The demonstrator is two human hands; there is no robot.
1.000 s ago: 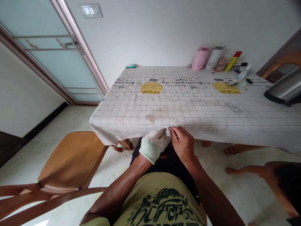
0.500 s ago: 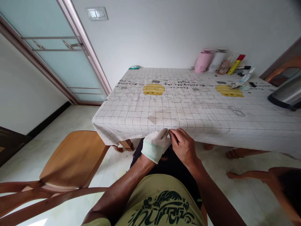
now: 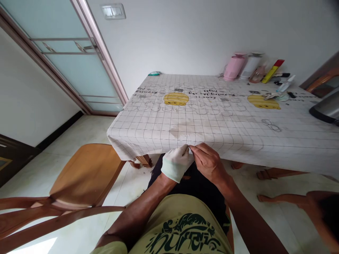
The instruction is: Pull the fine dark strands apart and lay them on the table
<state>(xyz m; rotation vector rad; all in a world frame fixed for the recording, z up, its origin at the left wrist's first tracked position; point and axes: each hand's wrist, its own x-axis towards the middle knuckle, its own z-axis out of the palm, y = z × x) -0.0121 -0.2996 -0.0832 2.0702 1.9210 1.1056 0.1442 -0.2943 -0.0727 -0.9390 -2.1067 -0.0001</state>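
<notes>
My left hand, in a white glove with a pale green cuff, is closed at the near edge of the table, thumb pressed to the fingers. My bare right hand pinches close beside it, its fingertips meeting the gloved ones. Whatever sits between the fingertips is too small to name. Both hands are just above my lap, in front of the hanging edge of the checked tablecloth.
A wooden chair stands to the left. Toward the back right of the table are a pink canister, a white canister, a yellow and red box and a small clear bottle. A metal kettle is at the right edge.
The view has shifted slightly, so the room sits a little farther right. My hands stay together, with the right hand's fingers drawn slightly differently at the pinch.
</notes>
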